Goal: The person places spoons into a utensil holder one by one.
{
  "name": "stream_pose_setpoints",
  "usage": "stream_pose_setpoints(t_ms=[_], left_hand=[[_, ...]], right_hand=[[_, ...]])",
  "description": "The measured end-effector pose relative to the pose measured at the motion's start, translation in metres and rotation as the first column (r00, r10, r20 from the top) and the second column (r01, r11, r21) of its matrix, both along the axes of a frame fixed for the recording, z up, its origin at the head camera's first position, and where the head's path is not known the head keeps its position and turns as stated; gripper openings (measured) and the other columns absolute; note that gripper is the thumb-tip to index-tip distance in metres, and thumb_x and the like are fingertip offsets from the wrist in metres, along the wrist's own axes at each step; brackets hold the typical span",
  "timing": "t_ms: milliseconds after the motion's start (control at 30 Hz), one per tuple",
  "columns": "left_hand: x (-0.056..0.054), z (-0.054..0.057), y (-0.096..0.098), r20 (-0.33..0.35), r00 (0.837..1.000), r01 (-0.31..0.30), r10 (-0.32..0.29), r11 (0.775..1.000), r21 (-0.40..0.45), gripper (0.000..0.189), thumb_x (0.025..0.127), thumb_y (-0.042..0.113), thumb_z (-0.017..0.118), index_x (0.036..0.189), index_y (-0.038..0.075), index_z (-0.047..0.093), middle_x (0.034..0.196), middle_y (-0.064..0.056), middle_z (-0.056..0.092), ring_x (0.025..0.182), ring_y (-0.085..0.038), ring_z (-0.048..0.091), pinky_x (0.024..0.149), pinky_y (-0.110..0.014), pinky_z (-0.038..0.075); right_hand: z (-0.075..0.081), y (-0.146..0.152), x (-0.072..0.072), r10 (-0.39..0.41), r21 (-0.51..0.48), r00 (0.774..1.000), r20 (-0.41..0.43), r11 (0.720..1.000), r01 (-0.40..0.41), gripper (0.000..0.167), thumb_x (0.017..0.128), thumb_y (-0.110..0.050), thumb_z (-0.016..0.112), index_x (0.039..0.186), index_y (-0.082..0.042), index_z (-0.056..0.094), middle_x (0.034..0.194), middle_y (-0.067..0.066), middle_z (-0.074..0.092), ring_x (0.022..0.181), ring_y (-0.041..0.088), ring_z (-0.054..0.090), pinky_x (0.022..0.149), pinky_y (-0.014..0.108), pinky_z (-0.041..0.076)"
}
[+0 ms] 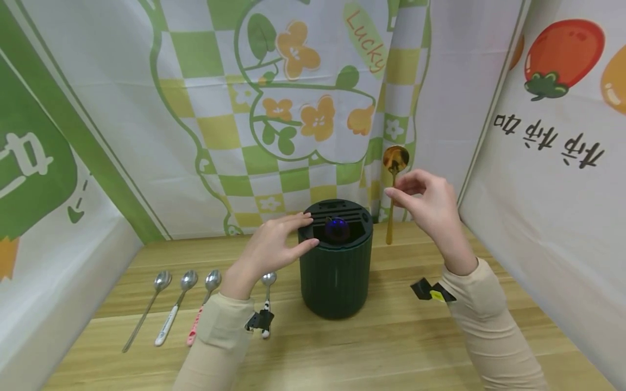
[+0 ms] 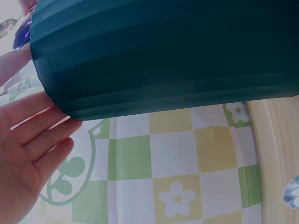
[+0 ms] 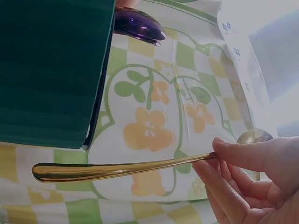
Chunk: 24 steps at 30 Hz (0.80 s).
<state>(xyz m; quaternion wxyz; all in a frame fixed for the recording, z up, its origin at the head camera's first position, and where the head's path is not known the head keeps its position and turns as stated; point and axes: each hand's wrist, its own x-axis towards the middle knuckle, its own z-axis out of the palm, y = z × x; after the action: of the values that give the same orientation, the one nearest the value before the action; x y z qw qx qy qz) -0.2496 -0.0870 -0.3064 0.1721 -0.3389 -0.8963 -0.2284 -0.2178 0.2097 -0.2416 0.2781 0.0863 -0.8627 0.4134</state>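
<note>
A dark green ribbed utensil holder (image 1: 335,282) stands upright on the wooden table. My left hand (image 1: 276,241) touches the left side of its rim, fingers and thumb extended. A shiny purple spoon (image 3: 138,25) sticks up out of the holder; its handle is hidden inside. To the right of the holder, my right hand (image 1: 429,202) pinches a gold spoon (image 1: 390,214) by the neck between thumb and fingers. The gold spoon hangs in the air, bowl up and handle end down, beside the holder and apart from it.
On the table (image 1: 342,358) to the left lie a plain metal spoon (image 1: 146,309), a white-handled spoon (image 1: 173,312), a pink-handled spoon (image 1: 207,290) and a black-and-white-handled spoon (image 1: 267,288). Printed curtains (image 1: 205,108) hang behind and on both sides.
</note>
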Motion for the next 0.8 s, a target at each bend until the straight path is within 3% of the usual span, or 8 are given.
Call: stream_pose_setpoints(t_ms=[200,467,800], left_hand=[[0.000,0.000,0.000,-0.010,1.000,0.004,-0.003,1.000,0.006,0.053,0.091,0.051,0.057,0.130,0.015,0.059,0.137,-0.004,0.055,0.125,-0.025,0.053,0.102,-0.044,0.044],[0.000,0.001,-0.001,-0.009,1.000,0.008,-0.008,1.000,0.005,0.053,0.091,0.050,0.057,0.130,0.014,0.059,0.137,-0.003,0.055,0.125,-0.025,0.053,0.101,-0.045,0.045],[0.001,0.001,0.000,-0.013,1.000,0.010,-0.010,1.000,0.003,0.054,0.091,0.051,0.057,0.130,0.014,0.059,0.137,-0.004,0.055,0.125,-0.026,0.053,0.101,-0.045,0.045]], right_hand=[[0.006,-0.004,0.004,-0.013,0.021,1.000,-0.024,1.000,0.014,0.026,0.084,-0.030,0.073,0.096,-0.008,0.068,0.090,0.008,0.071,0.071,-0.003,0.062,0.061,0.017,0.051],[0.016,-0.011,0.006,-0.035,0.058,0.997,-0.070,0.998,0.039,0.026,0.083,-0.033,0.073,0.093,-0.010,0.069,0.088,0.005,0.071,0.079,0.013,0.066,0.067,0.021,0.048],[0.024,-0.018,0.006,0.001,0.042,0.994,-0.109,0.999,0.004,0.024,0.082,-0.032,0.074,0.092,-0.011,0.069,0.086,0.004,0.071,0.069,-0.005,0.061,0.064,0.017,0.048]])
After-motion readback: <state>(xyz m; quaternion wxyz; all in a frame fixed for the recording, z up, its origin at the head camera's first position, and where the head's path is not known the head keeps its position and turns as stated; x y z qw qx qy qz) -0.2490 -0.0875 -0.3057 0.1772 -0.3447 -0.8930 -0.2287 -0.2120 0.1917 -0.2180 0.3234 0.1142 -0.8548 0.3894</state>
